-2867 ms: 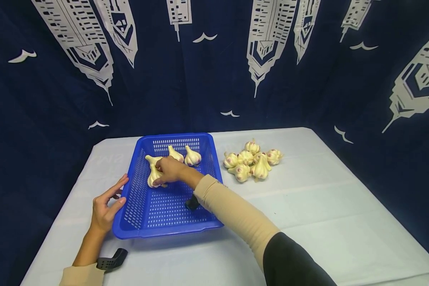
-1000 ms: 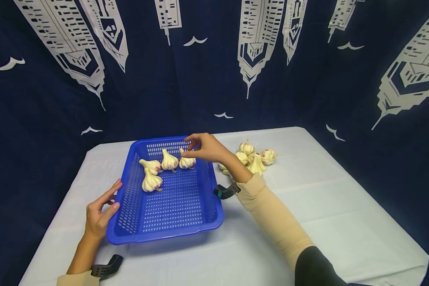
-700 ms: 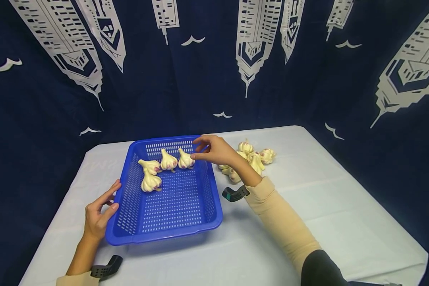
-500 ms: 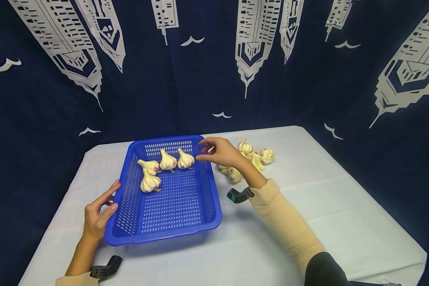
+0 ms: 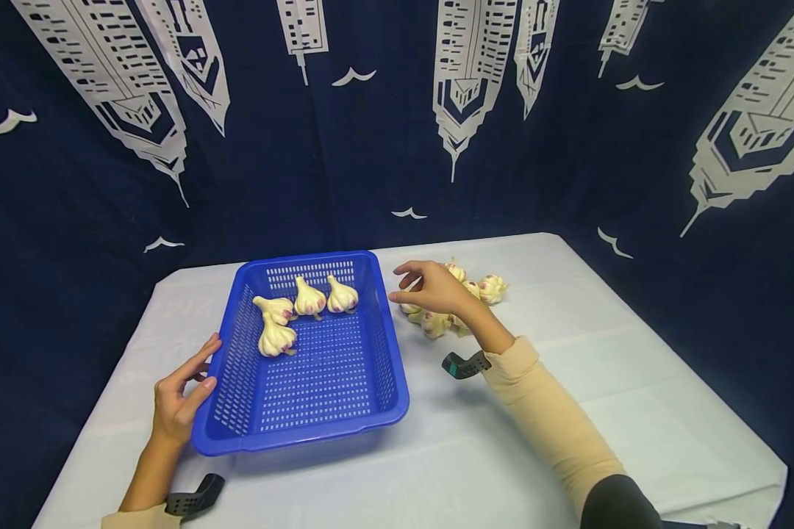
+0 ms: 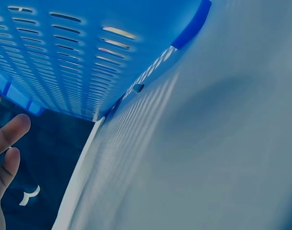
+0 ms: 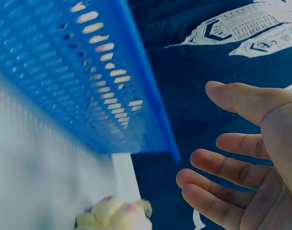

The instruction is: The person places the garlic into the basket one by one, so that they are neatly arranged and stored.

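Observation:
My left hand (image 5: 175, 404) is at the left rim of a blue perforated plastic basket (image 5: 298, 433), index finger and thumb against the rim. In the left wrist view, loosely bent fingers (image 6: 11, 134) show beside the basket wall. Inside the basket lie several garlic bulbs (image 5: 277, 338), grouped toward the back left. My right hand (image 5: 440, 290) hovers just right of the basket, over a pile of more garlic bulbs (image 5: 492, 289), which it partly hides. Its fingers are spread and relaxed, with nothing between them; the right wrist view shows a garlic bulb (image 7: 115, 215) below.
A white-covered table (image 5: 609, 367) carries everything and extends to the right and front. Behind it hangs a dark blue curtain (image 5: 370, 162) with white building prints. Black devices (image 5: 198, 497) are strapped at both wrists.
My right hand was on a garlic bulb in the basket, then withdrew and moved right, over the rim, toward the pile. The left hand has stayed at the basket's left rim.

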### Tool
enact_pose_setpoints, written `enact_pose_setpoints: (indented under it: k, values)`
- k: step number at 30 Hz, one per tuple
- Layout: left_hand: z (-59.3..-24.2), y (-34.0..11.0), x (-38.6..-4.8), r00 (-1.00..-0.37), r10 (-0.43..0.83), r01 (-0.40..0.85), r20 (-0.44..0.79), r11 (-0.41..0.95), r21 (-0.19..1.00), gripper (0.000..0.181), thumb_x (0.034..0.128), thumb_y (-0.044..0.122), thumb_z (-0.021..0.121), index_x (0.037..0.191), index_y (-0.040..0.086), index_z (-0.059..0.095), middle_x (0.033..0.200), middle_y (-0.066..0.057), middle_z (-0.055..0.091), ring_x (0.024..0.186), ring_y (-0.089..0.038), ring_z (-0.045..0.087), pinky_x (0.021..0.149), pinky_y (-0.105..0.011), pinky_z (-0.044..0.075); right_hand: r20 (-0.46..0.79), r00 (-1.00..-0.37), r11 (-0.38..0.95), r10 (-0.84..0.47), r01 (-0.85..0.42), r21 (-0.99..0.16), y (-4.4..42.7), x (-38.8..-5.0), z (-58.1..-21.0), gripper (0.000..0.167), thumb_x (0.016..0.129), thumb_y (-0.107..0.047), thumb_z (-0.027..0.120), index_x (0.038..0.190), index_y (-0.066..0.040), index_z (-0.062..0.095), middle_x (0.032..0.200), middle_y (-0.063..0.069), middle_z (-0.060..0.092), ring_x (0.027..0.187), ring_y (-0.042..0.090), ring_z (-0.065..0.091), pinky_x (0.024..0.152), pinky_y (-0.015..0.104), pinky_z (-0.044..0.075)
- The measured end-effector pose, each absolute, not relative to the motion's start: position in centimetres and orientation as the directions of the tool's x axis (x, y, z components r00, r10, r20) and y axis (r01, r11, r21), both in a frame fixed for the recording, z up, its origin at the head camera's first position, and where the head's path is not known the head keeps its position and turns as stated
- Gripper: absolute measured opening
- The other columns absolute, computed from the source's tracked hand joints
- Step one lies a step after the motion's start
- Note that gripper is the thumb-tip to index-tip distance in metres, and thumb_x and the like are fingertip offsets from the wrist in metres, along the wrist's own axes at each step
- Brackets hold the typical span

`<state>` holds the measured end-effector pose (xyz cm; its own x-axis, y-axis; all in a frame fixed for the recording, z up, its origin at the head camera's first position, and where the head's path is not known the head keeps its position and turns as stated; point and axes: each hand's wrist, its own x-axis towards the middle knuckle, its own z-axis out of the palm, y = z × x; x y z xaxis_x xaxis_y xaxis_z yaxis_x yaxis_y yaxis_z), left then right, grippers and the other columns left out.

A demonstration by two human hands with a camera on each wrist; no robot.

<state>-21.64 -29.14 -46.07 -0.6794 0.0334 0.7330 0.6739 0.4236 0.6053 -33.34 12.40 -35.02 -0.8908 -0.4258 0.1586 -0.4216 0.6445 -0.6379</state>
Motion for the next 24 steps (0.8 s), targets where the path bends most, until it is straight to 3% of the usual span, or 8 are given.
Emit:
enact_pose_setpoints:
  k: [17, 24]
  values:
    - [-46.0, -29.1, -21.6, -0.665, 0.037, 0.691, 0.746, 0.408, 0.596, 0.048, 0.0800, -0.006, 0.051, 0.127, -0.011, 0.060, 0.138, -0.007, 0.058, 0.086, 0.001, 0.062, 0.074, -0.016, 0.042, 0.155, -0.915, 0.683, -0.373, -0.384, -0.621, 16.0, -33.4, -38.4, 0.054, 0.085, -0.025, 0.078, 0.126, 0.005, 0.062, 0.104, 0.015, 0.068, 0.095, 0.030, 0.066, 0.082, 0.040, 0.053]
    - [-46.0, -29.1, -21.6, -0.679, 0.034, 0.674, 0.733, 0.425, 0.605, 0.048, 0.0811, -0.004, 0.051, 0.127, -0.010, 0.061, 0.138, -0.003, 0.058, 0.085, 0.001, 0.062, 0.074, -0.016, 0.041, 0.180, -0.907, 0.706, -0.380, -0.410, -0.578, 16.8, -33.5, -39.7, 0.051, 0.084, -0.023, 0.078, 0.123, 0.008, 0.062, 0.102, 0.017, 0.068, 0.096, 0.029, 0.065, 0.086, 0.042, 0.052]
